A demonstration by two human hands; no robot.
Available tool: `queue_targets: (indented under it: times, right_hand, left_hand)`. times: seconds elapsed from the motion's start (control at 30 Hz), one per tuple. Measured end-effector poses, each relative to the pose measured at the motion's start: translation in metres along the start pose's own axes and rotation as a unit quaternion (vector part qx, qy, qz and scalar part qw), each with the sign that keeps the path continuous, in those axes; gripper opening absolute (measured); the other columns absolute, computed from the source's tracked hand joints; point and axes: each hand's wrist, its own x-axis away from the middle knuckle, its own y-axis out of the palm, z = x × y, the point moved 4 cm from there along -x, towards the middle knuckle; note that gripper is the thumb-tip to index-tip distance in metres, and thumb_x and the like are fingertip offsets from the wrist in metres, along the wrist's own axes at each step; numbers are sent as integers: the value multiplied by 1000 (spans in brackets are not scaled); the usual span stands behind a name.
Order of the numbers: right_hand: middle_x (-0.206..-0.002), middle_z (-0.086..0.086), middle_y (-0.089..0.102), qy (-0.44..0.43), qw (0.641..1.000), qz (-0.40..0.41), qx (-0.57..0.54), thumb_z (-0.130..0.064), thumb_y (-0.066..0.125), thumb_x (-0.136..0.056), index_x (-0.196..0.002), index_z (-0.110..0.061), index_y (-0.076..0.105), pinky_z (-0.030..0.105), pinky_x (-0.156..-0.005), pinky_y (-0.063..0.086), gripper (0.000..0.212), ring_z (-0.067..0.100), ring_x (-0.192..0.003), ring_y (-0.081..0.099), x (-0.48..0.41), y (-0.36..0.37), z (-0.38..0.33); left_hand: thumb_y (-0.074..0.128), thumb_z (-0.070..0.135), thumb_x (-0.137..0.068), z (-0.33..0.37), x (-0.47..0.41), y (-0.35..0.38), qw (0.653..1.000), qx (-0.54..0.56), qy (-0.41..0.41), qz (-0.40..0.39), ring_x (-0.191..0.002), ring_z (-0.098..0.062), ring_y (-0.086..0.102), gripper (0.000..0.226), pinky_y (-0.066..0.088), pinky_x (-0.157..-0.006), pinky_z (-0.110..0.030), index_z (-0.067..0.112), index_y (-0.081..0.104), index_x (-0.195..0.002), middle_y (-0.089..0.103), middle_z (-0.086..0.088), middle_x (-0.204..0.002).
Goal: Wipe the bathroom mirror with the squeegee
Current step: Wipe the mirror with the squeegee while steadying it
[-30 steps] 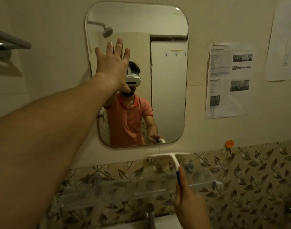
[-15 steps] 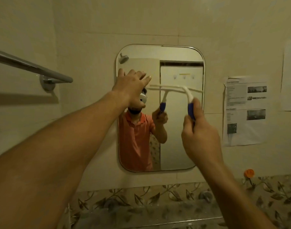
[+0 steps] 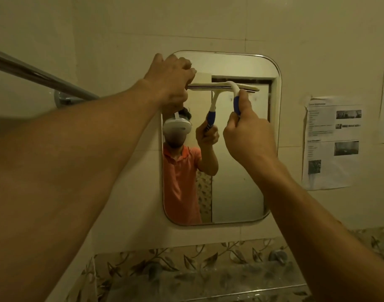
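The bathroom mirror [image 3: 236, 171] hangs on the beige wall in a rounded metal frame. A white squeegee [image 3: 219, 86] with a blue grip lies with its blade level against the upper part of the glass. My right hand [image 3: 249, 136] grips its handle from below. My left hand [image 3: 169, 83] is at the mirror's upper left corner, thumb on the wall side and fingers curled over the glass edge. The blade's left end reaches this hand. The mirror reflects a person in an orange shirt and the squeegee.
A chrome towel bar [image 3: 40, 77] juts from the wall at the left. Printed paper sheets [image 3: 332, 142] are stuck to the wall right of the mirror. Below the mirror run leaf-patterned tiles and a glass shelf [image 3: 208, 280].
My right hand lifted the squeegee from below the mirror up onto the upper glass. My left hand slid from the flat glass to the upper left corner and its fingers curled.
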Motion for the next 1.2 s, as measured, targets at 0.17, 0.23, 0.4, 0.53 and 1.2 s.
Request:
queue_targets:
  times: [0.17,0.23,0.4,0.53,1.2]
  right_hand:
    - [-67,0,49,-5,999,1,41,-33,37,-105,-158,-34,4,28,-47,39,62,15,-56,52,6,3,-1]
    - [-67,0,48,-1,999,-6,39,-35,36,-105,-158,-34,3,26,-46,37,62,14,-55,50,14,5,-2]
    - [-65,2,51,29,998,-30,47,-37,34,-105,-156,-38,-2,27,-44,33,63,15,-53,50,43,20,7]
    - [-66,3,53,45,995,-53,68,-35,33,-105,-155,-42,-11,28,-45,40,66,16,-54,52,77,35,23]
    - [-69,0,58,86,986,-128,64,-32,35,-104,-147,-46,-31,34,-53,50,80,16,-56,53,207,92,83]
  left_hand:
    - [55,30,-95,0,-4,0,998,-56,15,6,-127,-34,44,38,36,-100,-54,23,58,-132,47,-11,-143]
    - [55,31,-95,1,-8,0,997,-78,14,6,-125,-35,45,38,37,-99,-54,21,58,-131,49,-13,-139]
    - [57,35,-94,1,-12,2,996,-93,7,10,-124,-35,45,40,37,-99,-54,22,59,-133,51,-13,-136]
    - [60,36,-91,4,-9,8,995,-100,-5,18,-124,-35,44,50,37,-99,-53,22,54,-139,49,-13,-138]
    - [62,86,-68,36,11,33,994,-25,-104,-2,-153,-36,13,129,23,-116,-60,13,12,-161,8,-13,-168]
